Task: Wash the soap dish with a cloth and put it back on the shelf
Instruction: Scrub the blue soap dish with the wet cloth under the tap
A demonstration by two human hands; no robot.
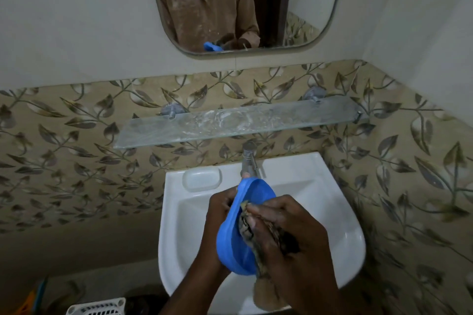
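Over the sink, left fingers grip the soap dish (tilted); right fingers press cloth inside.

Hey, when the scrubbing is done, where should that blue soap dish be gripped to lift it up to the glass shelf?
Probably by the long rim of the blue soap dish, from its left side, where the left hand already holds it. It's tilted on edge over the sink; the right hand and cloth fill the hollow.

Cloth partly under right hand, basket edge-cropped.
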